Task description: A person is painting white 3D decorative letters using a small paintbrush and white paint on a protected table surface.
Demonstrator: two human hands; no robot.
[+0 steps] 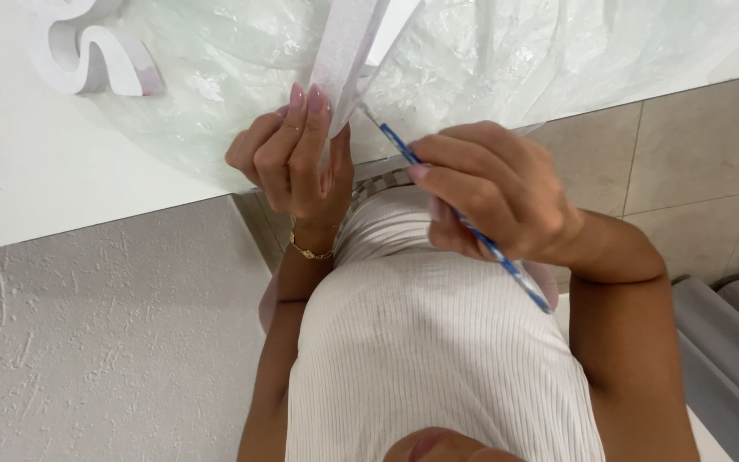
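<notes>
The left hand holds a flat white shape with a thin edge. The fingers are curled close around its lower end, and the pink nails press on its side. The white shape stands up from the hand and leans a little toward the top of the picture, over the table. A thin gold bracelet sits on the left wrist.

The right hand holds a thin blue and white striped brush. The fingers are bent tight around its handle, the way you hold a pencil. The tip of the brush points up and to the left and touches the lower edge of the white shape, just beside the left hand. The other end of the brush sticks out below the right hand.

Both hands are near the edge of a white table. A sheet of clear crinkly plastic lies spread over the table behind the hands. A curvy white letter shape stands on the table at the far left, well apart from the hands. Tan floor tiles show at the right, below the table.
</notes>
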